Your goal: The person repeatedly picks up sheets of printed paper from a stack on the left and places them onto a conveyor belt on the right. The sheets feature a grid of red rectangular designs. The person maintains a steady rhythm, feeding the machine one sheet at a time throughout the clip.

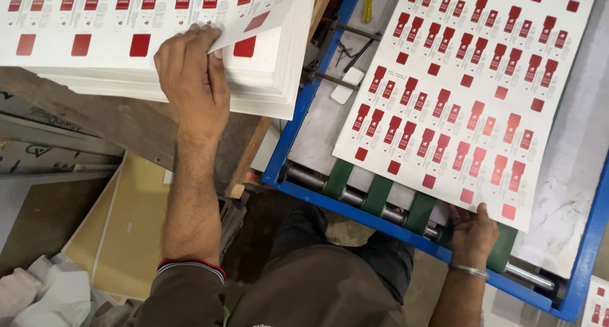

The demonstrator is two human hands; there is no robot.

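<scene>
Looks like a print shop floor, shot from above, with a worn wooden tabletop (127, 127) on one side and a blue-framed feeder bed with green belts and steel rollers (355, 190) on the other.

Up by the left hand (190, 73) sits a thick stack of white printed sheets (279, 67), each covered in rows of small red-and-white label shapes with plain red squares along the lower edge. That hand is loosely curled, with the fingertips under the corner of the top sheet (254, 19), peeling it up off the stack, so it's grasping that sheet's edge.

Over at the right hand (472, 228), a single big white sheet with the same rows of red labels (463, 92) lies flat and a bit skewed on the feeder bed. The fingers are spread and laid out, pressing on the near edge of that sheet rather than gripping it. A thin metal bangle (468, 271) sits on that wrist.

Below the left forearm there's tan cardboard (124, 228) on the floor and some crumpled white paper (51, 298).

A yellow-handled tool (367, 5) lies beyond the feeder, hard to make out. Both the stack and the single sheet run out of frame, and another printed piece (597, 301) is cut off at the bottom corner.
</scene>
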